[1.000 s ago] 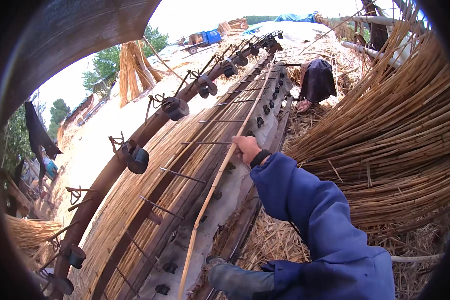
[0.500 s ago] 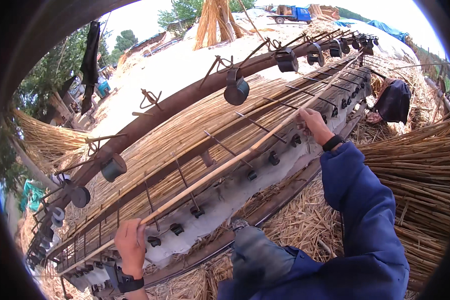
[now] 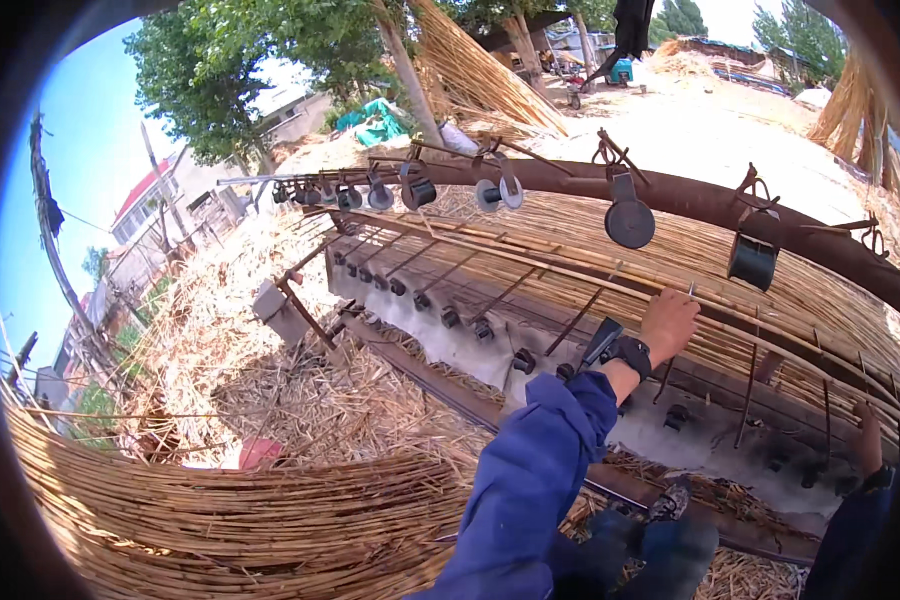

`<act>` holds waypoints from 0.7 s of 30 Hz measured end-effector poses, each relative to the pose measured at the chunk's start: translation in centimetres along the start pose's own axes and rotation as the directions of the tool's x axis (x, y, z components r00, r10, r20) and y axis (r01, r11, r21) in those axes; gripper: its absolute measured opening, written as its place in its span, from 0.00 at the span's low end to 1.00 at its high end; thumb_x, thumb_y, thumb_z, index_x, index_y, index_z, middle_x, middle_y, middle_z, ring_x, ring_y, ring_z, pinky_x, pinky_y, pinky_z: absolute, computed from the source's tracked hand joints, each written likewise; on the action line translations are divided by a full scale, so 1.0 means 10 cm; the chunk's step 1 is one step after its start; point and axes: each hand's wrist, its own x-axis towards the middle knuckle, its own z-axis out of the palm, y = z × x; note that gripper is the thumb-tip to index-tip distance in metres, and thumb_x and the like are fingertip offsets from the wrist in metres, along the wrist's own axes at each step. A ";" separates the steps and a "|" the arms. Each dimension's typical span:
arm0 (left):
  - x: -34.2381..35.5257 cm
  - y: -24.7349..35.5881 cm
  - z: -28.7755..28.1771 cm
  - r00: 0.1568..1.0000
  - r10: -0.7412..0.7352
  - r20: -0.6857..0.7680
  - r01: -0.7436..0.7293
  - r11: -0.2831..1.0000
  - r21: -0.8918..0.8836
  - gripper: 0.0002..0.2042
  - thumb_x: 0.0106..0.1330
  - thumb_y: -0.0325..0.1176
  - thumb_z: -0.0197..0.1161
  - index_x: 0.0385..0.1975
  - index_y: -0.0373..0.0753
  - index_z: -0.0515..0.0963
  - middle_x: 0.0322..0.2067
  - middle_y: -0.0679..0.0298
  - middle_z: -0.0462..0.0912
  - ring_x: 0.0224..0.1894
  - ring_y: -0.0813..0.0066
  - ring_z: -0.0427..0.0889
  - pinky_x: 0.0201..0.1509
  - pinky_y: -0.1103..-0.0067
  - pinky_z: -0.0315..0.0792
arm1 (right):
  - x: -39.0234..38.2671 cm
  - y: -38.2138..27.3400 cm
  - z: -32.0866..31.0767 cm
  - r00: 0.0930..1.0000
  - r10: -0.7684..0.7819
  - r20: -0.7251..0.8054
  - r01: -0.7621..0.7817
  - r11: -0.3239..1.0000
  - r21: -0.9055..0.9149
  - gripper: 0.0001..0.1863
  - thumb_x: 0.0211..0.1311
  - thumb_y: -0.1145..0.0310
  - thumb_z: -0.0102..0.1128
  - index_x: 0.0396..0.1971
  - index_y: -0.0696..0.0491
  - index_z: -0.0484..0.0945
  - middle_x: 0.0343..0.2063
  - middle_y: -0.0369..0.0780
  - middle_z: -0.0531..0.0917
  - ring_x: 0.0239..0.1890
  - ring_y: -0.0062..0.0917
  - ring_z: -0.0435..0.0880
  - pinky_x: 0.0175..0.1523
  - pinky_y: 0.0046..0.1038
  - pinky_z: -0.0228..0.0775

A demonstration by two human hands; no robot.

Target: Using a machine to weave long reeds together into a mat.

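A long pale reed stalk [image 3: 585,273] lies slantwise along the weaving frame, across its thin metal rods. My left hand [image 3: 668,325], with a dark band at the wrist, is closed on the stalk near the middle of the frame. At the right edge my right hand [image 3: 863,440] is partly in view, its fingers curled up at the same stalk. Behind the stalk a mat of laid reeds [image 3: 790,305] stretches under the curved rusty beam [image 3: 540,180]. Dark wire spools [image 3: 630,222] hang from that beam, and smaller black spools [image 3: 523,360] line the frame's near side.
A large bundle of reeds [image 3: 270,515] lies at the lower left. Loose straw [image 3: 300,395] covers the ground beyond it. A block on a metal bar [image 3: 282,305] stands by the frame's left end. My shoe [image 3: 670,497] is beside the lower rail [image 3: 470,400].
The view has swung left, bringing the frame's left end, trees and houses into sight. Both hands now appear farther right in the picture, still at the reed stalk.
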 end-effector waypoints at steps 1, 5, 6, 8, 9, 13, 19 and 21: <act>-0.02 -0.04 0.01 0.998 0.025 -0.052 -0.029 0.996 -0.080 0.10 0.50 0.33 0.61 0.32 0.38 0.75 0.32 0.59 0.75 0.40 0.59 0.72 0.46 0.70 0.67 | -0.01 -0.01 -0.02 1.000 -0.001 0.024 0.000 0.999 0.038 0.25 0.38 0.83 0.51 0.45 0.59 0.70 0.43 0.46 0.74 0.45 0.38 0.73 0.48 0.34 0.65; -0.17 -0.41 -0.12 0.995 -0.094 0.025 0.097 0.984 -0.150 0.18 0.49 0.32 0.62 0.41 0.38 0.73 0.39 0.56 0.75 0.45 0.56 0.70 0.50 0.67 0.67 | -0.04 -0.16 -0.17 0.989 0.088 0.121 -0.100 0.990 0.095 0.30 0.37 0.83 0.50 0.50 0.57 0.68 0.45 0.48 0.73 0.51 0.37 0.70 0.53 0.31 0.63; -0.21 -0.53 -0.18 0.992 -0.121 0.014 0.122 0.986 -0.115 0.19 0.48 0.32 0.62 0.43 0.38 0.73 0.41 0.56 0.74 0.47 0.56 0.70 0.50 0.67 0.67 | -0.03 -0.20 -0.19 0.990 0.100 0.100 -0.106 0.993 0.058 0.31 0.36 0.85 0.50 0.49 0.57 0.67 0.46 0.47 0.72 0.50 0.36 0.71 0.54 0.30 0.62; -0.31 -0.84 -0.36 0.983 -0.159 0.094 0.158 0.987 0.018 0.19 0.48 0.32 0.63 0.43 0.38 0.73 0.40 0.57 0.75 0.46 0.56 0.70 0.50 0.67 0.67 | -0.03 -0.23 -0.15 0.998 0.044 -0.044 -0.036 0.984 0.174 0.33 0.36 0.84 0.52 0.52 0.56 0.65 0.49 0.49 0.70 0.54 0.38 0.67 0.57 0.30 0.59; -0.38 -0.96 -0.45 0.984 -0.149 0.101 0.134 0.981 0.142 0.19 0.48 0.32 0.63 0.42 0.39 0.73 0.39 0.57 0.75 0.46 0.56 0.70 0.51 0.68 0.67 | -0.03 -0.21 -0.11 0.980 0.009 -0.196 0.049 0.957 0.287 0.36 0.37 0.83 0.54 0.55 0.55 0.64 0.52 0.50 0.67 0.58 0.39 0.64 0.60 0.30 0.57; -0.52 -1.21 -0.71 0.989 -0.121 0.087 0.084 0.937 0.339 0.07 0.47 0.32 0.61 0.28 0.42 0.77 0.29 0.63 0.75 0.39 0.62 0.71 0.44 0.71 0.69 | -0.06 0.04 -0.03 0.991 -0.003 -0.134 -0.022 0.981 -0.191 0.37 0.37 0.88 0.50 0.56 0.56 0.62 0.57 0.54 0.62 0.60 0.44 0.60 0.58 0.33 0.59; -1.11 -0.63 -1.41 0.983 0.158 0.095 -0.175 0.962 0.209 0.04 0.48 0.31 0.58 0.22 0.40 0.72 0.23 0.65 0.69 0.34 0.67 0.70 0.36 0.74 0.69 | 0.05 0.26 -0.15 0.994 0.070 -0.084 -0.092 0.950 -0.297 0.24 0.50 0.77 0.52 0.51 0.56 0.68 0.52 0.51 0.66 0.57 0.41 0.62 0.59 0.32 0.56; -1.51 -0.23 -1.72 0.980 0.184 0.071 -0.195 0.960 0.201 0.06 0.46 0.30 0.56 0.23 0.39 0.69 0.24 0.66 0.66 0.31 0.69 0.69 0.31 0.77 0.68 | 0.06 0.17 -0.20 0.994 -0.044 -0.099 0.002 0.921 -0.389 0.19 0.54 0.71 0.52 0.48 0.53 0.71 0.44 0.47 0.72 0.47 0.35 0.69 0.50 0.31 0.62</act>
